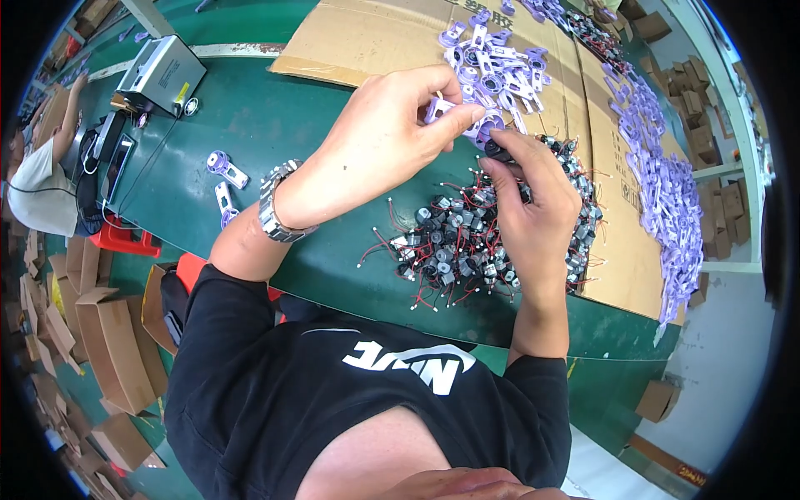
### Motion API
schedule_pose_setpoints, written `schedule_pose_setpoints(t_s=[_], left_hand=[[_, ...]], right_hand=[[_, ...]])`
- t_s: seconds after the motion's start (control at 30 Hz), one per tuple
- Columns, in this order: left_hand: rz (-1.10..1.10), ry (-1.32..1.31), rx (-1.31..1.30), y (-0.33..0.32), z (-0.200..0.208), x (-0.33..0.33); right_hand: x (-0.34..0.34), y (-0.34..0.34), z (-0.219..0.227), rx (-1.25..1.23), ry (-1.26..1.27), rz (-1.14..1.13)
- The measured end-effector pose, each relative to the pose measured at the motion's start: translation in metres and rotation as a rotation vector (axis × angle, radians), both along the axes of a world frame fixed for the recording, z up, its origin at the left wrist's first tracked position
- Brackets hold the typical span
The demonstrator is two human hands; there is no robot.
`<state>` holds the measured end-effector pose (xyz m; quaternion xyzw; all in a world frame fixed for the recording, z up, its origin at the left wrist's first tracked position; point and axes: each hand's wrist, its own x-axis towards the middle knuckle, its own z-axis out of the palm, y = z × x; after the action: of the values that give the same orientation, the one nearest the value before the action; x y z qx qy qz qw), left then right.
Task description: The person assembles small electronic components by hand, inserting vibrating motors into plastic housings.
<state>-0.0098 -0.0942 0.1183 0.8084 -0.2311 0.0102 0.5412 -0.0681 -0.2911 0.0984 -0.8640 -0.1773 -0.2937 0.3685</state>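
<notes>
My left hand [398, 118], a metal watch on its wrist, is closed on a purple plastic housing [488, 125] with a round ring end. Against that ring, my right hand [537, 179] pinches a small black motor [497, 151] between thumb and fingers. Whether the motor sits inside the ring is hidden by the fingers. Below my hands lies a heap of small motors [458, 246] with red wires and white plugs. Just beyond the hands is a pile of purple housings [492, 73]. Two more purple-and-white pieces, one a housing [227, 169], lie left of my left forearm.
Flattened cardboard [358, 42] covers the far and right parts of the green table [333, 279]. A long purple heap [667, 208] lies along its right side. A grey metal box [158, 75] with cables stands at left, near another person [42, 196]. Cardboard boxes [121, 346] crowd the floor.
</notes>
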Motion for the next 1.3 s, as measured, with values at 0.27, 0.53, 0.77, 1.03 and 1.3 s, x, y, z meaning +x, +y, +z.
schedule_pose_setpoints(t_s=[0.27,0.53,0.77,1.03,1.3], left_hand=[[-0.068,0.063,-0.041,-0.001,0.003,-0.001],[-0.094,0.100,-0.093,0.001,0.001,0.003],[-0.126,0.218,-0.129,0.007,0.003,0.007],[-0.221,0.300,-0.196,0.010,0.002,0.012],[-0.205,0.246,-0.198,0.007,-0.002,0.009]], right_hand=[[0.001,-0.002,0.001,-0.069,-0.040,-0.046],[0.013,-0.007,-0.010,0.105,-0.018,0.034],[0.018,-0.013,-0.012,0.181,-0.011,0.172],[0.024,-0.029,-0.018,0.641,0.446,0.413],[0.021,-0.024,-0.013,0.726,0.494,0.432]])
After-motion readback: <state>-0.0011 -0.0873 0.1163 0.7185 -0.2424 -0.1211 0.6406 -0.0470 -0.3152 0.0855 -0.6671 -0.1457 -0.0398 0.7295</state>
